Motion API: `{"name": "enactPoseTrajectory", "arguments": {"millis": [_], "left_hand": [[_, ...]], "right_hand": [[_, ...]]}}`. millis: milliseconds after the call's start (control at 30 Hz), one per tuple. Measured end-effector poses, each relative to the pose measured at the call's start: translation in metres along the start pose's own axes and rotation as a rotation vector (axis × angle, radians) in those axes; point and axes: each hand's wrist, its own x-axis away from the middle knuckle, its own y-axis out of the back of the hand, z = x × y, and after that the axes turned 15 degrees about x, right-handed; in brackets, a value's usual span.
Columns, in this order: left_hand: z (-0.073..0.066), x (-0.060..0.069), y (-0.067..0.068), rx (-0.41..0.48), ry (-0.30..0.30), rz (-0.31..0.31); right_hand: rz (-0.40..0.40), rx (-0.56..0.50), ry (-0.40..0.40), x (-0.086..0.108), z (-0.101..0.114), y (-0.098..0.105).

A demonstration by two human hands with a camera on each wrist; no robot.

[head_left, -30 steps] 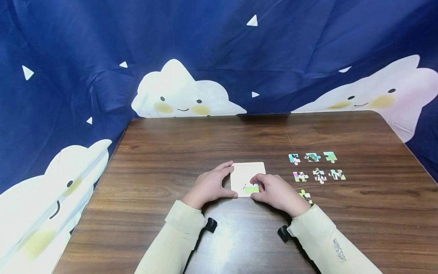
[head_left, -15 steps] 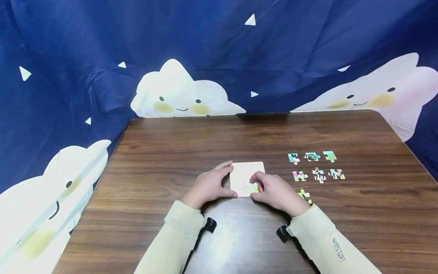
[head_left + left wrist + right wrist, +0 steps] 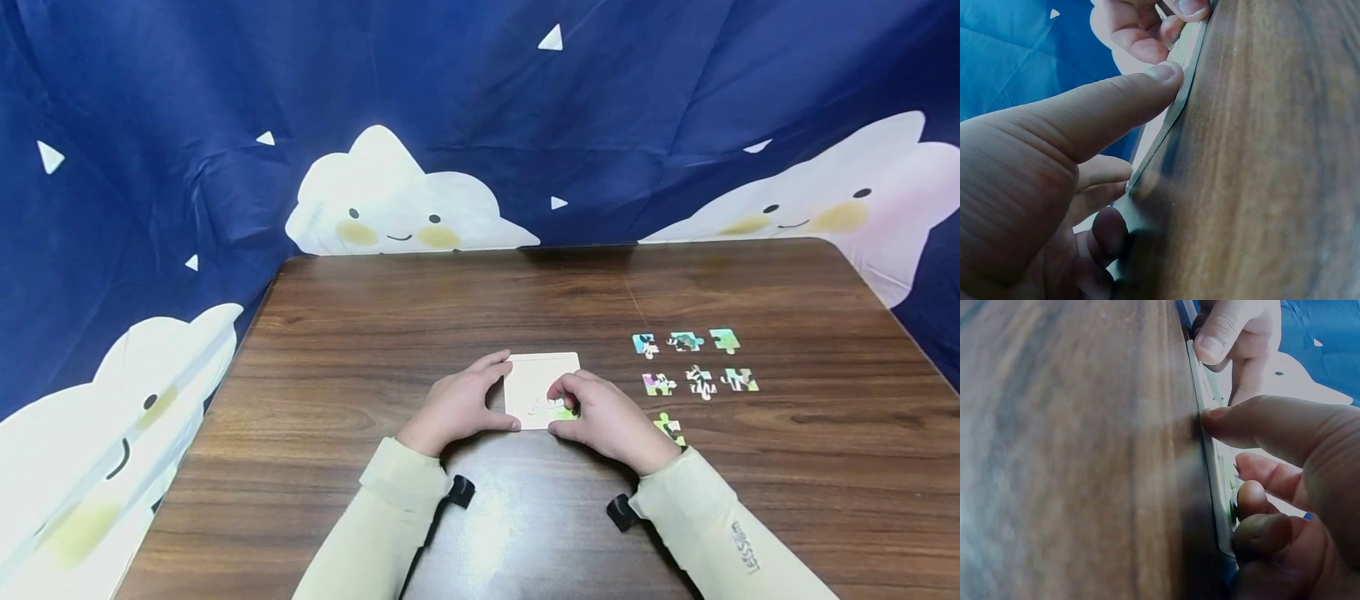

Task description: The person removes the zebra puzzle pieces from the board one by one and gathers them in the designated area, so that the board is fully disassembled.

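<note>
A small white square puzzle board (image 3: 531,377) lies on the table between both hands. My left hand (image 3: 467,404) holds its left side, thumb at the near edge and fingers at the far left corner. At the board's near right corner, my right hand (image 3: 606,417) has its fingers curled over a green and white puzzle piece (image 3: 564,413), its thumb on the board's near edge. In the right wrist view, the fingertips touch a green piece edge (image 3: 1234,503) that stands slightly proud of the board. The fingers partly hide how the piece sits.
Several loose jigsaw pieces lie in rows to the right, among them a green one (image 3: 724,341) and a striped one (image 3: 701,383). Another loose piece (image 3: 669,427) lies close beside the right wrist. The brown wooden table (image 3: 360,333) ends at a blue cloud-patterned curtain (image 3: 465,92).
The right fingers have shifted slightly over the piece at the board's near right corner, and a bit more green shows beside them. The left hand and the loose pieces stay in place.
</note>
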Motion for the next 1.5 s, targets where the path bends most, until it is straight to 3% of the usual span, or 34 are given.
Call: {"name": "enactPoseTrajectory", "arguments": {"millis": [833,1500], "left_hand": [[0.0024,-0.0002,0.0008,-0.020,-0.007,-0.001],[0.0019,-0.0003,-0.0006,-0.020,-0.012,-0.004]], "right_hand": [[-0.024,-0.036,0.011,0.0014,0.0007,-0.0018],[-0.027,0.005,0.069,0.0044,0.0026,-0.0032]]}}
